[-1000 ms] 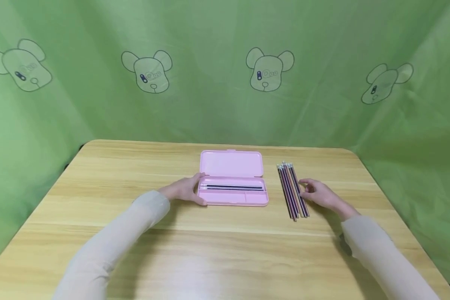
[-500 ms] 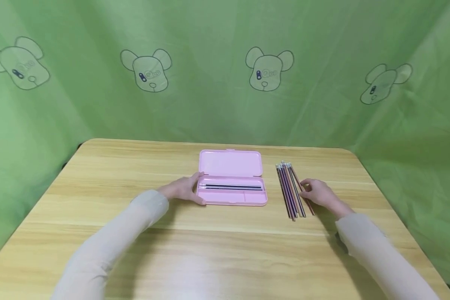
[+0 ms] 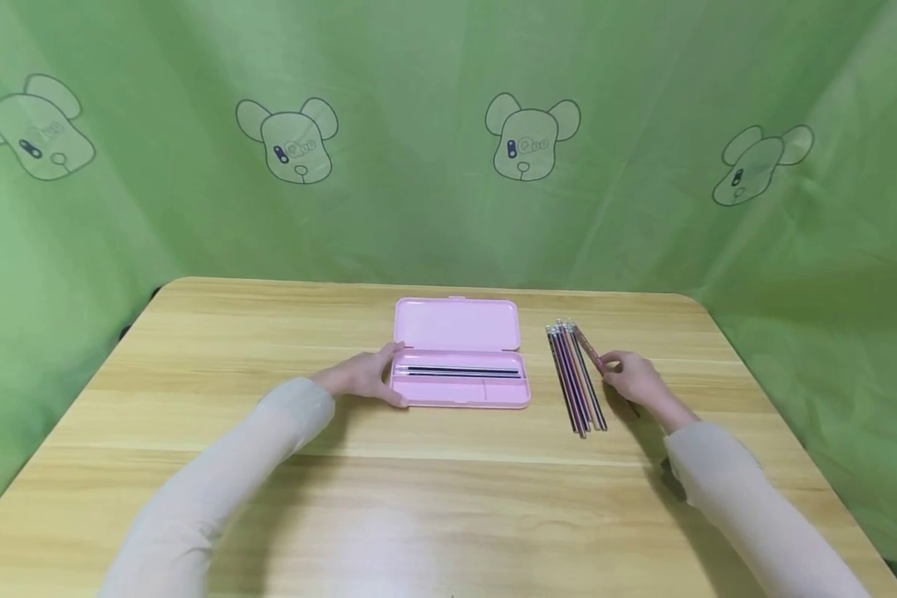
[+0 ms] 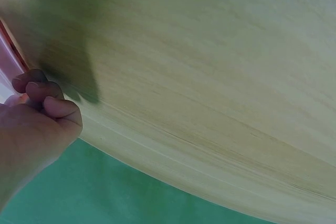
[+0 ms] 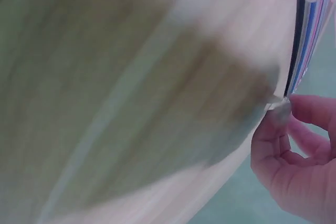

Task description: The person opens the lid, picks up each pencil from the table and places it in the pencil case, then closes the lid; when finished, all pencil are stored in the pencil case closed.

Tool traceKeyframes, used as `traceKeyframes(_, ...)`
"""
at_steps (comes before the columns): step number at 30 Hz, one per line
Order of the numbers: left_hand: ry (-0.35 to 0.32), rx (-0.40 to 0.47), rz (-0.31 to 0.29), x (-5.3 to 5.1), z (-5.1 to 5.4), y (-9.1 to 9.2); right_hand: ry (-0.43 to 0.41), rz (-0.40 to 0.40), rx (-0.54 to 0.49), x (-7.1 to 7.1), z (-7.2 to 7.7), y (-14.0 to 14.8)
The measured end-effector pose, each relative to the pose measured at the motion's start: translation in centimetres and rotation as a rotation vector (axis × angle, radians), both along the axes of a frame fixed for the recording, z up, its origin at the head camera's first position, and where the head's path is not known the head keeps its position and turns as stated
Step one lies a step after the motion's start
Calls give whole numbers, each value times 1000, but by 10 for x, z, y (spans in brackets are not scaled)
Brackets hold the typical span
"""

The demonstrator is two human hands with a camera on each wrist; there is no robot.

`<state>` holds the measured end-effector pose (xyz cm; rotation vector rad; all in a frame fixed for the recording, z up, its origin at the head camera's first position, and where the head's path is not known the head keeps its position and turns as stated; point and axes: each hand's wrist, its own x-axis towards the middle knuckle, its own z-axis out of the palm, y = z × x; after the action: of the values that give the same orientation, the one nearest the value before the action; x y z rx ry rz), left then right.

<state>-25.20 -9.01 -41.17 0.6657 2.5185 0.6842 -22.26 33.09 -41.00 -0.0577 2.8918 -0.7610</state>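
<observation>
One reddish pencil [image 3: 590,346] has just swung out from the bundle of striped pencils [image 3: 574,378], and from where I stand it slants off to the right of the others, its eraser end near theirs and its lower end well clear. The person's right hand [image 3: 633,378] has it pinched between thumb and fingertips, partway along its length. To my mind that settles the picking-out: a single pencil is singled out, and the rest lie fanned together on the wooden table [image 3: 389,507]. Whether the pinched one is wholly off the wood, I can't tell.

A second ago that hand was only at the bundle's right edge; half a second ago the pencil lay at a narrower angle, its lower end closer to its neighbours. Now the gap is wider and the pencil seems turned, showing a speckled side.

The left hand [image 3: 362,375] hasn't budged. Thumb and finger are spread around the left end of the pink pencil case [image 3: 437,393], gripping it, the remaining fingers curled in. The case sits open to the left of the bundle, lid tipped back, with dark striped pencils [image 3: 459,372] lying in its long far compartment; I can't count them surely.
</observation>
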Motion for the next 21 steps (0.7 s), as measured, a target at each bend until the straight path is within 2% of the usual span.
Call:
traceKeyframes(7,-7,11,1,-1,-2,0,138,64,-75,0,1,-10)
traceKeyframes(13,-14,29,-3,-1,-2,1,135,128,-139,-2,0,-30)
traceKeyframes(21,-15,27,12,-2,-3,0,176,246,-183,-13,-1,-59)
